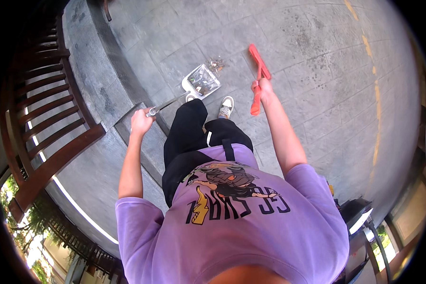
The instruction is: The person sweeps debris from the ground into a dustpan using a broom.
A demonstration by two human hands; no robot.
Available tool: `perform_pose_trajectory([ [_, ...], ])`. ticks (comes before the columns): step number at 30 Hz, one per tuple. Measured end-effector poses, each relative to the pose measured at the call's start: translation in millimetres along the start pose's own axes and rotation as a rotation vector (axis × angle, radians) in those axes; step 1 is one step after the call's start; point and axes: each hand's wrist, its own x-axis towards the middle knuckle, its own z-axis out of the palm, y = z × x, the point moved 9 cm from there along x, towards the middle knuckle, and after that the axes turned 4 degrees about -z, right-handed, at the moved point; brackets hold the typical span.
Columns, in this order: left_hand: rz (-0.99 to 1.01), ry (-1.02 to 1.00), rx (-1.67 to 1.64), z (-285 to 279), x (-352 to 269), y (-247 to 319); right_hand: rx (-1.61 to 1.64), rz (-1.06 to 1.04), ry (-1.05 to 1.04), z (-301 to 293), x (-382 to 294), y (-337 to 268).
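Note:
My left hand (142, 121) grips the end of the long metal handle (172, 100) of a white dustpan (190, 85). The pan rests on the pavement by my left shoe, with dry leaf litter (200, 88) inside it. A small heap of debris (216, 65) lies on the ground just beyond its front lip. My right hand (264, 88) is closed around the red handle of a broom (260, 61). The red broom head is held right of the heap, apart from it; whether its bristles touch the ground I cannot tell.
Grey stone paving (298, 106) spreads ahead and to the right, crossed by a broken yellow line (377, 113). A raised stone kerb (122, 74) runs along the left, with a dark wooden bench (56, 96) beside it. Behind me at the right stands a dark vehicle-like object (356, 216).

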Motion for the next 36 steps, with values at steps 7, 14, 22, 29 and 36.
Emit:
perform_pose_trajectory([
  [7,-0.037,0.096,0.082,-2.3,27.0,36.7,-0.135,0.027,0.009,27.5,19.2,4.1],
  [14,-0.071,0.108,0.119,6.0,23.4,16.8,-0.076,0.057,0.008,40.5,19.6,21.7],
  [22,-0.111,0.133,0.104,1.9,16.6,-9.5,-0.066,0.111,-0.023,21.2,18.7,47.9],
  [29,-0.072,0.135,0.015,13.6,-8.2,-44.7,-0.038,0.168,-0.067,-3.2,24.4,49.3],
  [36,-0.137,0.13,-0.069,27.5,-56.1,-56.1,-0.046,0.192,-0.032,-25.9,18.4,48.9],
])
